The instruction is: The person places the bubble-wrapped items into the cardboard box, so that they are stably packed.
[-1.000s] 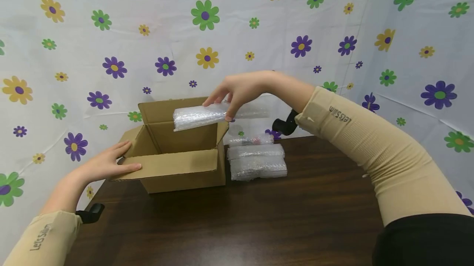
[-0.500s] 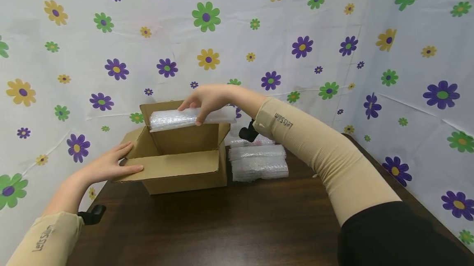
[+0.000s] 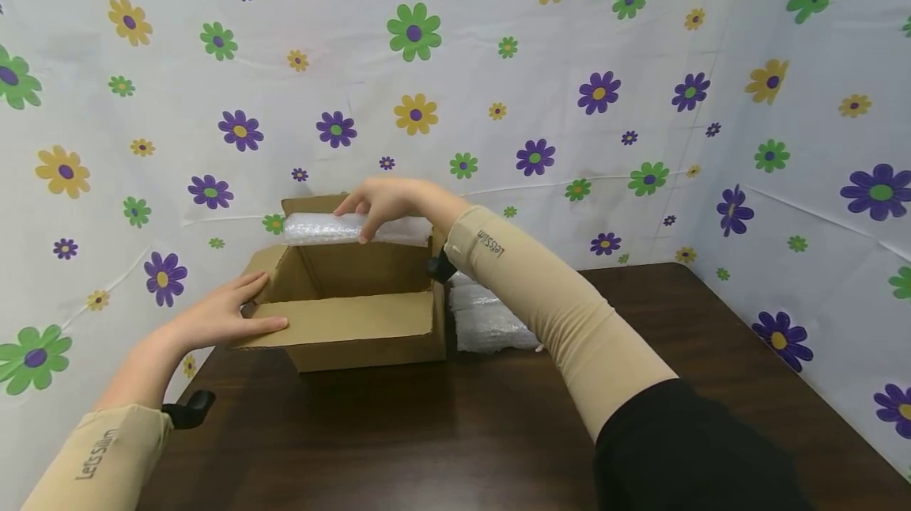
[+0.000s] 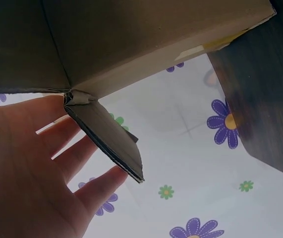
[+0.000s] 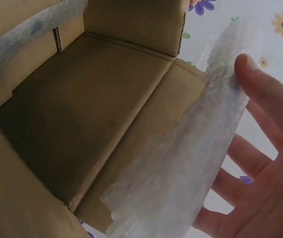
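A cardboard box (image 3: 370, 357) stands with its flaps up and outspread. My left hand (image 3: 213, 317) rests at its near left corner, thumb on the front flap (image 3: 363, 317). In the left wrist view, straight, spread fingers touch a side flap (image 4: 106, 134). Thumb and fingers of my right hand (image 3: 390, 198) pinch a long bubble-wrapped bundle (image 3: 320, 229) from above. It is level over the back of the box opening, and in the right wrist view the bubble wrap hangs beside the cardboard. What the wrap contains cannot be made out.
More bubble-wrapped packages (image 3: 491, 327) lie right of the box, partly behind my right sleeve. A strip of bubble wrap (image 5: 32, 32) shows by the box wall in the right wrist view. Dark wood table (image 3: 512, 432); flowered cloth (image 3: 470, 84) hangs close behind.
My right hand has carried the bundle left and slightly lower, from the box's right side to over its opening. My left hand has stayed at the flaps.
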`<state>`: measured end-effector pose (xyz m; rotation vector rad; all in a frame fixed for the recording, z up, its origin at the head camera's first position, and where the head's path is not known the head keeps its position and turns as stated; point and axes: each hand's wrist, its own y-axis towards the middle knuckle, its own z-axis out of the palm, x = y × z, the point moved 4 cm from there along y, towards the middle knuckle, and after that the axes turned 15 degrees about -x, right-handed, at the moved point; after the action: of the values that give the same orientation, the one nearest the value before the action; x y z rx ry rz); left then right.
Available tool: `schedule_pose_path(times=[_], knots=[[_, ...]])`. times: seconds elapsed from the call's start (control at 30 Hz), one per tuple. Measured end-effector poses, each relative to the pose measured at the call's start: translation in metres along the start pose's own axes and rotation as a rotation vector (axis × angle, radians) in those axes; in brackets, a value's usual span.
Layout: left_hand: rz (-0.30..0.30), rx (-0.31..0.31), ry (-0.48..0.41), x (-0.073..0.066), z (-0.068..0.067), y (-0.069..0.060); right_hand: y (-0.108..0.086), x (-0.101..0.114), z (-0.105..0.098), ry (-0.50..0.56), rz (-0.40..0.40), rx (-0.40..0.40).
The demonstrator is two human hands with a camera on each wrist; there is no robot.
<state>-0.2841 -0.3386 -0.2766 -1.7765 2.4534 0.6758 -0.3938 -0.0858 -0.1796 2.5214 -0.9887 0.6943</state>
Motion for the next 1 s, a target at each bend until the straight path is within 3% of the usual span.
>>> schedule_pose_path(times=[0.47,1.0], knots=[[-0.017,0.001,-0.002,0.0,0.001,0.0,0.015,-0.021,0.016,-0.061,0.051,-0.028],[-0.03,0.002,-0.01,0.0,0.001,-0.001,0.02,-0.029,0.031,-0.121,0.044,-0.022]])
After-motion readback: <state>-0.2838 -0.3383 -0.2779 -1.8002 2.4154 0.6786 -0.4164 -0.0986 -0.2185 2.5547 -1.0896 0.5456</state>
